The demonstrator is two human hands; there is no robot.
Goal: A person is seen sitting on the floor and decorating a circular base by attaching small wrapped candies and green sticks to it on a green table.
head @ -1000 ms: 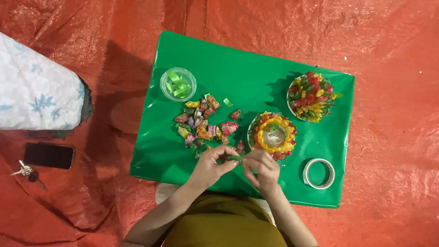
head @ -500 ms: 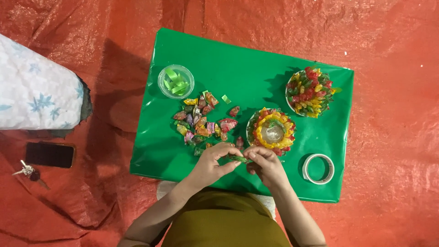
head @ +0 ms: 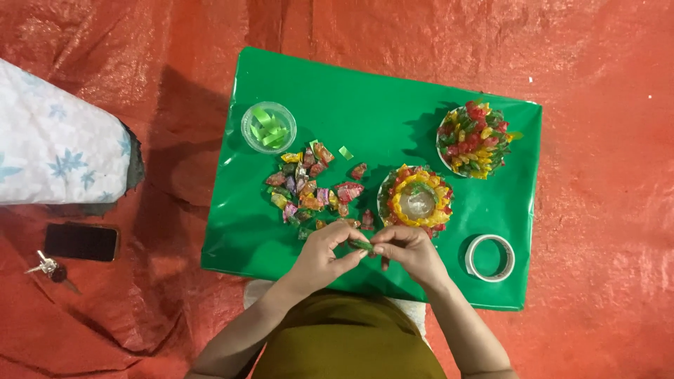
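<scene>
- Both hands have barely shifted since the earlier frame; they stay together at the near edge of the green sheet [head: 393, 105].
- Left hand [head: 324, 254]: thumb and fingertips pinched shut on a small green wrapper piece [head: 363, 245].
- Right hand [head: 409, 251]: fingertips closed on the same piece from the other side.
- Pile of loose wrapped candies [head: 309, 186] lies just beyond the hands.
- Ring of wrappers around a clear cup [head: 415, 200] sits right of the pile.
- Finished wrapper cluster [head: 475, 133] at far right corner; tape roll [head: 490, 257] near right.
- Clear cup of green strips [head: 268, 127] far left.
- Phone [head: 81, 241] and keys [head: 49, 268] lie off the sheet on the orange tarp [head: 604, 84].
</scene>
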